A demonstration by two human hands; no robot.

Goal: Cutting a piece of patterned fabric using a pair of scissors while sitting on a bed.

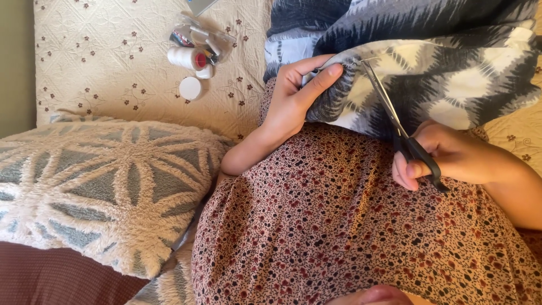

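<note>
Left hand (293, 96) at frame centre-top, forearm angling down-left, fingers curled, thumb pressed flat in a pinch. Right hand (446, 155) at right-middle, forearm entering from the right edge, fingers closed in a grip, thumb pointing left.

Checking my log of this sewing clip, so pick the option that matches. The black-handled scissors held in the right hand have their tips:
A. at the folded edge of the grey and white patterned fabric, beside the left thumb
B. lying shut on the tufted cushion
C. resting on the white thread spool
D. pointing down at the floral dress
A: the right hand holds the black-handled scissors with the tips at the grey and white patterned fabric edge, close to the left hand pinching it.
</note>
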